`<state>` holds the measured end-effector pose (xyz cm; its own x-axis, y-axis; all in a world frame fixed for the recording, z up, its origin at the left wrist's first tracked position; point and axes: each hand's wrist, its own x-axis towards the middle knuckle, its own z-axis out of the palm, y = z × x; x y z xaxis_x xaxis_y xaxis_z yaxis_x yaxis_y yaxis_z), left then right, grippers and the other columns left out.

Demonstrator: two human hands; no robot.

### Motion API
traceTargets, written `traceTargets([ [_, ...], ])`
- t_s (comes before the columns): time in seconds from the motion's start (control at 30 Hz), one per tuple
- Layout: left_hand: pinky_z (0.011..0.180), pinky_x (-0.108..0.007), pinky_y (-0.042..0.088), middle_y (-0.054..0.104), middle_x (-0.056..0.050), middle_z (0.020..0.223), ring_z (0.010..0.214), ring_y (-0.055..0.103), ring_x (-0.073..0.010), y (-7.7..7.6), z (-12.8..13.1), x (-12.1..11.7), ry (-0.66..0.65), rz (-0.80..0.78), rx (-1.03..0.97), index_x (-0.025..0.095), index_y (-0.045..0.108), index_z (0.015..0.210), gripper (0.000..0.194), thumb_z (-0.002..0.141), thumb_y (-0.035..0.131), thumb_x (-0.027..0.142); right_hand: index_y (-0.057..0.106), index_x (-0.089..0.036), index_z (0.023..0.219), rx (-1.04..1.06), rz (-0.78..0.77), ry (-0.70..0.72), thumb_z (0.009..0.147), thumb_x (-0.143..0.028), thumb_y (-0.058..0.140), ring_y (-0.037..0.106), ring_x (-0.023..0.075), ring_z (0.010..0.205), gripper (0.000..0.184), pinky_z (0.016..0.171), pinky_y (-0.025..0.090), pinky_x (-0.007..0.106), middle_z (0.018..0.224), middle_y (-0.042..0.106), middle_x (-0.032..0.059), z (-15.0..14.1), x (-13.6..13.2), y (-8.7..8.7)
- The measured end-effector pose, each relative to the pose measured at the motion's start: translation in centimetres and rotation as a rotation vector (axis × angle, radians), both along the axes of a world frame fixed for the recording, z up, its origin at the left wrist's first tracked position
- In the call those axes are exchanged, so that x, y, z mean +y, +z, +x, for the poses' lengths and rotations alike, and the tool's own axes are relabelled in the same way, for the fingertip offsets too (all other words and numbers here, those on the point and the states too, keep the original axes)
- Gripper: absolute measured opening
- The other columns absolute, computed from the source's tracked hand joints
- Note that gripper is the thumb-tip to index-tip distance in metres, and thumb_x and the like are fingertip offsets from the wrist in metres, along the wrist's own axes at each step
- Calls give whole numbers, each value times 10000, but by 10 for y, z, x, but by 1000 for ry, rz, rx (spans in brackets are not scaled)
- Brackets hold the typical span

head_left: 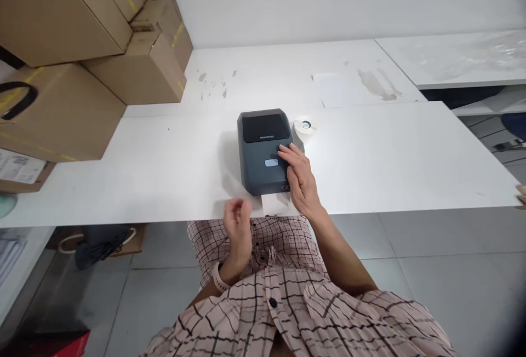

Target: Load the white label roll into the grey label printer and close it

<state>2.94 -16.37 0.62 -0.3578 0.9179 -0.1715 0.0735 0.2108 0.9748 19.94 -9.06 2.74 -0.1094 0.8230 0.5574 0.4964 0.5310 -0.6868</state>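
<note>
Currently, a dark grey-blue, box-shaped printer with a glossy black window [253,173] sits near the middle of a smooth white tabletop [394,165], close to its near edge. The right hand [302,179] rests against the printer's right side, its fingers stretched out over the top face and fingertips touching near the pale rectangular button [272,163]; it lies open, not wrapped around anything. A blank white paper strip [274,203] sticks out from the printer's near end, toward the table edge. Just left of that strip, the left hand [237,217] is raised near the edge with its fingers curled in; it is blurred, so I cannot tell whether it is closed on something. A pale wristband [219,277] circles the left wrist.

Just beyond the right hand, a small white paper roll with a dark-ringed core [304,130] lies beside the printer's right side. Farther off to the right, a thin white paper sheet [333,90] lies flat, with a greyish worn patch [378,86] right of it. Brown cardboard boxes with yellow tape [135,75] are stacked on the left.
</note>
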Motion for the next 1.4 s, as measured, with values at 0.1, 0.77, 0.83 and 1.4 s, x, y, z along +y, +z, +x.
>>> traceTargets([
  [0.1,519,-306,324,434,11,574,519,364,-126,6,11,-9,-366,-203,-274,227,612,672,569,912,509,732,513,-392,1484,-4,29,-9,1107,-313,292,431,243,1548,444,1276,390,576,1537,606,13,0,0,-1],
  [0.77,535,-280,300,417,48,549,526,385,-112,-16,-4,3,-472,-6,-42,211,544,636,516,902,614,647,572,-382,1337,-332,229,-56,1045,-250,485,647,271,1314,332,1270,289,549,1238,787,-3,-2,-7,4],
  [0.83,546,-280,312,410,43,571,539,388,-113,-16,-11,0,-394,53,-21,213,515,628,500,950,583,589,553,-343,1352,-409,294,-84,1018,-285,585,669,268,1268,341,1263,280,510,1229,793,6,-5,-10,10],
  [1.4,1284,-470,360,313,-89,1743,1599,327,-326,-19,-8,27,-238,309,30,340,276,1666,773,993,590,553,429,-344,1539,121,-77,-58,1040,-424,566,384,283,1571,525,1253,381,569,1670,444,75,2,-30,-12],
])
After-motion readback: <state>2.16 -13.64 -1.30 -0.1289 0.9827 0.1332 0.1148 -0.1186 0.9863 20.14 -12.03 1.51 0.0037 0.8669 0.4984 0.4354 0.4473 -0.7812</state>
